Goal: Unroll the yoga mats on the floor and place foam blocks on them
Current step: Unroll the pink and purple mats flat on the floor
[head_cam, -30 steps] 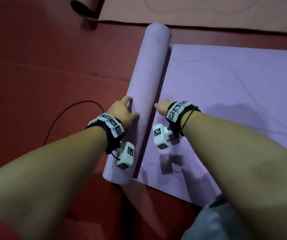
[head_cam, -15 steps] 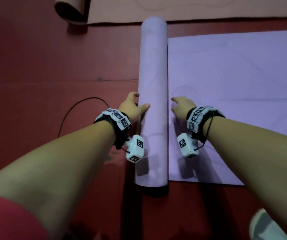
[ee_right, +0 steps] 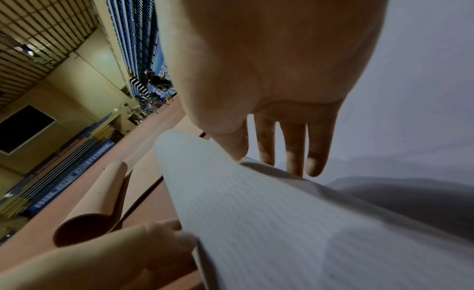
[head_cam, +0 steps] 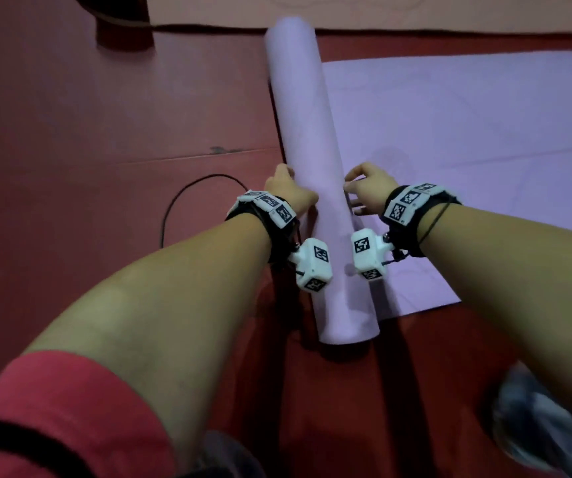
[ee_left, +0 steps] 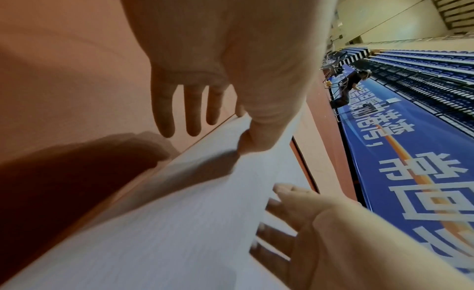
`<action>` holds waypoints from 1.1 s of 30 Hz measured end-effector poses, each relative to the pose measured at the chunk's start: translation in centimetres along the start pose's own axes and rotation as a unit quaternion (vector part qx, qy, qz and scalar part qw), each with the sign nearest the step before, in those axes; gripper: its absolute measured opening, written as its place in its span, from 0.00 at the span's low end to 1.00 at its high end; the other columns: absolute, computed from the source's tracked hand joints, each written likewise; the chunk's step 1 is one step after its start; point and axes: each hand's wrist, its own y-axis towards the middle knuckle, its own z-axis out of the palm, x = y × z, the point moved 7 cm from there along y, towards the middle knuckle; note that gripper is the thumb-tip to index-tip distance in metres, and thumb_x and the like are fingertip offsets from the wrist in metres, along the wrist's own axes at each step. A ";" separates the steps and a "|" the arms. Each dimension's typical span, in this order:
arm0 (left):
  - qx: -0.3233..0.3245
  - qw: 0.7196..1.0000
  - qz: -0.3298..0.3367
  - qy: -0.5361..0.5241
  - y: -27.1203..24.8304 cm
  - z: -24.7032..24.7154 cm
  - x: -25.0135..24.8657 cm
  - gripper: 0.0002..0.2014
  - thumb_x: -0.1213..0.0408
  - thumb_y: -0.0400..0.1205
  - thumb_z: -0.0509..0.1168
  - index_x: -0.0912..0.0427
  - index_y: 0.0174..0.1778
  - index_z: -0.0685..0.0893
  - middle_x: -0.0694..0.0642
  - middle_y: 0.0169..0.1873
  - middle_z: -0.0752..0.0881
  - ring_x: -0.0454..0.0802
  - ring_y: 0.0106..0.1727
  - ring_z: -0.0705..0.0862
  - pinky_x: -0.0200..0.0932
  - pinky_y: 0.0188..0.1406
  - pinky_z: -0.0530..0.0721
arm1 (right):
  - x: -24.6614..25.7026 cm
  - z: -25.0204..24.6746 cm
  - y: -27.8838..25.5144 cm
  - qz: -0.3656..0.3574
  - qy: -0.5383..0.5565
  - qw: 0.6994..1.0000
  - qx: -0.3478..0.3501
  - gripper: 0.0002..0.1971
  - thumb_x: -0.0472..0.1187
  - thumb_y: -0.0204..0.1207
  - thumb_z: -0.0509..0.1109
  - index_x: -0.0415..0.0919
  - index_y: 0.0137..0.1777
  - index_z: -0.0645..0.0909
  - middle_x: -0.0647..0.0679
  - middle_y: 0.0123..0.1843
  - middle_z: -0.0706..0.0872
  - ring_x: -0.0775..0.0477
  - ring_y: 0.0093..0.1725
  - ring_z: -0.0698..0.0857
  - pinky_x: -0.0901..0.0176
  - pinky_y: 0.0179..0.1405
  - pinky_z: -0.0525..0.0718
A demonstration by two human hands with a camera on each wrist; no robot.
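A purple yoga mat roll (head_cam: 312, 160) lies lengthwise on the red floor (head_cam: 88, 132), with its unrolled part (head_cam: 467, 125) flat to the right. My left hand (head_cam: 288, 193) rests against the roll's left side. In the left wrist view its fingers (ee_left: 164, 116) are straight over the floor and its thumb lies on the roll (ee_left: 179, 213). My right hand (head_cam: 367, 191) touches the roll's right side with straight fingers (ee_right: 292, 148) over the flat mat (ee_right: 423, 91). No foam blocks are in view.
A tan mat (head_cam: 346, 12) lies across the far side, its rolled end (ee_right: 97, 195) at the left. A black cable (head_cam: 174, 208) loops on the floor left of my left wrist. A shoe (head_cam: 536, 429) shows at the lower right.
My right hand has left the flat mat and come up against the roll's right side. The left hand stays on the roll's left side. The head view has swung.
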 end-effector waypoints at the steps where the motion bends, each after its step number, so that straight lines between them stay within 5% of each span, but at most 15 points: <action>1: 0.007 1.000 -0.008 -0.025 -0.5 0.0 0.7 0.36 0.58 0.68 0.77 0.56 0.71 0.71 0.57 0.61 0.84 0.58 0.59 0.85 0.52 0.61 0.84 | 0.3 0.3 -0.2 0.001 0.006 1.000 -0.007 0.07 0.32 0.79 0.64 0.45 0.45 0.77 0.42 0.47 0.84 0.41 0.37 0.85 0.52 0.36 0.83; 7: -0.015 0.996 -0.024 -0.083 0.0 -3.6 2.6 0.52 0.52 0.69 0.83 0.58 0.82 0.58 0.50 0.60 0.76 0.49 0.61 0.79 0.43 0.55 0.76 | 2.8 3.2 1.9 -0.012 0.055 0.997 0.059 0.15 0.29 0.82 0.59 0.43 0.64 0.74 0.41 0.32 0.84 0.47 0.18 0.81 0.64 0.22 0.74; 11: -0.068 0.997 0.023 0.015 0.0 -6.8 2.9 0.54 0.46 0.65 0.83 0.55 0.82 0.61 0.55 0.67 0.81 0.54 0.64 0.82 0.43 0.59 0.79 | 2.7 6.3 2.8 -0.016 0.118 0.986 0.117 0.10 0.33 0.78 0.72 0.43 0.56 0.79 0.43 0.30 0.81 0.52 0.19 0.77 0.68 0.20 0.72; 14: -0.075 0.997 -0.004 0.009 -1.7 -7.8 4.7 0.51 0.46 0.67 0.82 0.53 0.82 0.63 0.57 0.61 0.82 0.56 0.60 0.83 0.55 0.62 0.84 | 3.0 8.1 3.4 -0.017 0.140 0.979 0.146 0.13 0.38 0.69 0.82 0.46 0.48 0.80 0.41 0.42 0.84 0.48 0.32 0.80 0.59 0.27 0.74; 18: -0.070 0.997 -0.026 0.011 -3.6 -8.5 6.3 0.53 0.49 0.68 0.83 0.48 0.84 0.58 0.57 0.59 0.82 0.57 0.57 0.85 0.59 0.57 0.87 | 4.7 10.5 1.8 0.005 0.130 0.976 0.177 0.33 0.50 0.64 0.85 0.46 0.62 0.70 0.44 0.51 0.82 0.45 0.41 0.82 0.55 0.33 0.81; 21: -0.073 0.996 -0.039 0.016 -4.0 -8.9 7.1 0.54 0.52 0.69 0.82 0.49 0.85 0.55 0.57 0.58 0.84 0.56 0.54 0.87 0.51 0.48 0.87 | 5.1 13.4 2.0 -0.010 0.066 0.981 0.183 0.60 0.70 0.44 0.86 0.47 0.74 0.63 0.43 0.59 0.83 0.39 0.51 0.88 0.41 0.47 0.89; 23: -0.073 0.996 -0.037 0.026 -4.1 -8.8 6.9 0.54 0.51 0.68 0.83 0.50 0.84 0.55 0.56 0.59 0.85 0.53 0.50 0.87 0.45 0.39 0.85 | 5.2 15.2 2.4 -0.019 0.053 0.978 0.198 0.67 0.75 0.37 0.83 0.44 0.77 0.65 0.41 0.63 0.84 0.35 0.53 0.89 0.34 0.52 0.88; 26: -0.091 0.992 -0.048 0.073 -4.5 -8.8 6.3 0.57 0.41 0.60 0.83 0.52 0.80 0.61 0.55 0.63 0.81 0.55 0.56 0.85 0.51 0.47 0.88 | 6.8 15.7 -0.1 -0.049 0.068 0.973 0.215 0.59 0.72 0.52 0.79 0.44 0.79 0.62 0.41 0.64 0.83 0.35 0.55 0.88 0.33 0.54 0.88; 28: -0.116 0.985 -0.052 0.118 -4.9 -9.0 6.2 0.58 0.36 0.57 0.82 0.53 0.79 0.63 0.57 0.67 0.77 0.57 0.64 0.81 0.56 0.62 0.84 | 6.6 16.0 -0.2 -0.052 0.064 0.970 0.229 0.58 0.76 0.48 0.73 0.50 0.78 0.62 0.41 0.64 0.84 0.31 0.54 0.89 0.26 0.50 0.87; 30: -0.132 0.982 -0.047 0.130 -5.0 -9.2 6.2 0.58 0.38 0.59 0.82 0.51 0.81 0.60 0.58 0.68 0.73 0.58 0.67 0.78 0.52 0.66 0.80 | 5.6 17.2 1.5 -0.048 0.082 0.965 0.246 0.51 0.75 0.51 0.68 0.55 0.76 0.64 0.38 0.63 0.84 0.26 0.55 0.88 0.20 0.49 0.84; 31: -0.138 0.980 -0.042 0.136 -5.0 -9.3 6.2 0.59 0.40 0.61 0.82 0.50 0.83 0.57 0.59 0.69 0.72 0.58 0.67 0.77 0.49 0.65 0.79 | 5.7 16.9 0.7 -0.045 0.082 0.964 0.250 0.44 0.70 0.59 0.66 0.57 0.77 0.63 0.37 0.61 0.84 0.28 0.50 0.89 0.24 0.46 0.85; 33: -0.141 0.978 -0.028 0.154 -5.0 -9.8 5.9 0.59 0.44 0.65 0.82 0.50 0.85 0.53 0.62 0.70 0.70 0.60 0.69 0.76 0.48 0.65 0.76 | 6.0 15.6 -0.7 -0.051 0.088 0.967 0.232 0.28 0.52 0.80 0.60 0.64 0.80 0.62 0.39 0.54 0.85 0.41 0.31 0.86 0.48 0.32 0.86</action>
